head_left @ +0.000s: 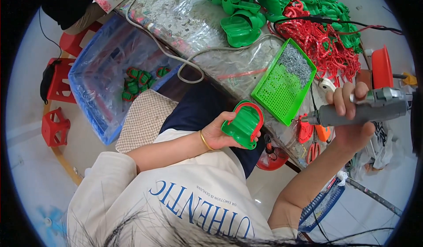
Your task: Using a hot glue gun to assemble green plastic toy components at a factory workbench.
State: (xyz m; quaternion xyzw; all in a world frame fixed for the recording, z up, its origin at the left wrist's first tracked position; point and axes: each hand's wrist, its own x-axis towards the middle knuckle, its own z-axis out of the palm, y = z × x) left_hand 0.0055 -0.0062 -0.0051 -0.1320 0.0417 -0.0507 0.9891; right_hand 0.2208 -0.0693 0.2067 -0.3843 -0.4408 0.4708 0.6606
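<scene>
L hand (217, 134) grips green plastic part w/ red rim (243, 126); R hand (351, 115) clamped round grey power screwdriver (365, 110).

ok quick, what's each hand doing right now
Left hand: closed around a green plastic part with a red rim.
Right hand: closed on a grey power screwdriver.

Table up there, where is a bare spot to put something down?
The table is bare on its shiny near-left part, between the grey cable, the green shells and the green screw tray. The far right is crowded with red frames and more green parts.
</scene>
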